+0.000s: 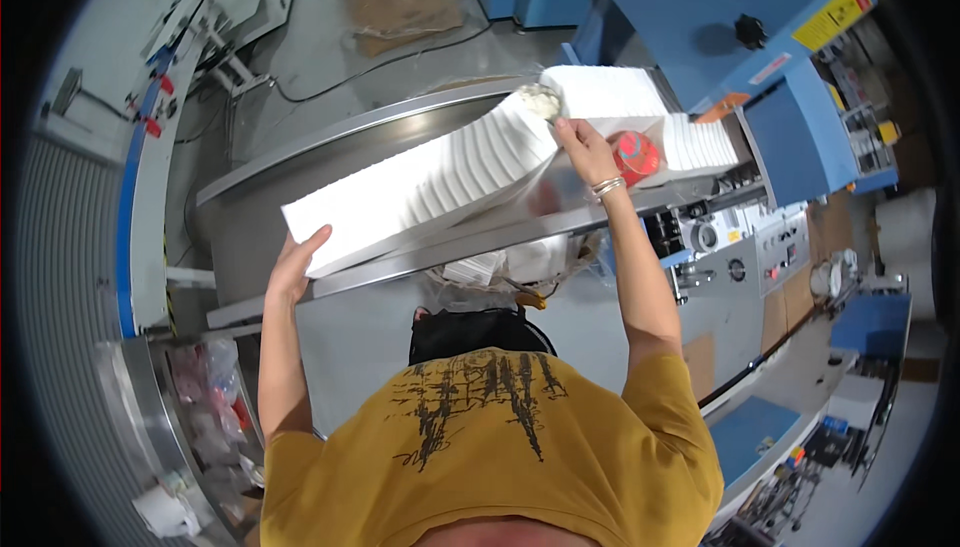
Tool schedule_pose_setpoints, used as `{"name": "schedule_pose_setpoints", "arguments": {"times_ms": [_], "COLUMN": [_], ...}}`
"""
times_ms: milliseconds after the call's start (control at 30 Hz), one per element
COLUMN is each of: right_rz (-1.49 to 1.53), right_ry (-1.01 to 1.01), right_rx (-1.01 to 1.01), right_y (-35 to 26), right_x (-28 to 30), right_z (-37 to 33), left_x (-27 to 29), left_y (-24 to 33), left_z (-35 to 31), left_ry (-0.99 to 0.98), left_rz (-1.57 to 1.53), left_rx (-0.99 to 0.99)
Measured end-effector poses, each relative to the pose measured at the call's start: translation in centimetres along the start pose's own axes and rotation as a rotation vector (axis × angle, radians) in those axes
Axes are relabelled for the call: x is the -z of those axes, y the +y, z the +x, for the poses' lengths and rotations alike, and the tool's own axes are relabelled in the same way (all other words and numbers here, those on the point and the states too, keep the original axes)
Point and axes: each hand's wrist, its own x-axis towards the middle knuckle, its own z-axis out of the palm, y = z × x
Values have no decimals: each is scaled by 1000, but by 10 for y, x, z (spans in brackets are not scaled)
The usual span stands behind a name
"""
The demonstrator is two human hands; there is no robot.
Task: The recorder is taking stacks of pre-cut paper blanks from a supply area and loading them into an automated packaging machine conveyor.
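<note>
A long white stack of thin pressed layers (pixel 420 182) lies at a slant over a steel trough (pixel 240 247). My left hand (pixel 292 269) holds its near left end, thumb on top and fingers hidden beneath. At the stack's far right end, my right hand (pixel 590 155) is closed on the edge, some fingers hidden. A crumpled off-white patch (pixel 540 102) shows at that end. Beyond it sits another white stack (pixel 608 94), with a ridged white piece (pixel 697 142) to its right. Beside my right wrist is a round red object (pixel 635 155) near clear plastic film.
A blue machine (pixel 690 17) with a black knob stands at the far right of the trough. Below the trough's near rim sit white pieces in clear plastic (pixel 520 262). A control panel (pixel 780 252) is at the right, and a bin of plastic bags (pixel 210 387) at the lower left.
</note>
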Motion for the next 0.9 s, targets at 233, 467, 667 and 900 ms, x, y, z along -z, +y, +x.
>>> {"name": "schedule_pose_setpoints", "arguments": {"times_ms": [233,467,667,900], "right_rz": [79,47,326,305], "right_ry": [-374,-736,-661,-535], "right_rx": [-221,-348,-393,-482], "right_y": [-9,-38,-80,-86], "right_x": [-25,-64,-107,-150], "right_z": [19,-3,-53,-31], "left_x": [11,29,135,179], "left_y": [4,1,4,-11], "left_z": [-3,0,4,22], "left_ry": [-17,-10,-63,-77], "left_rz": [57,83,17,-18], "left_rx": [54,16,90,232]}}
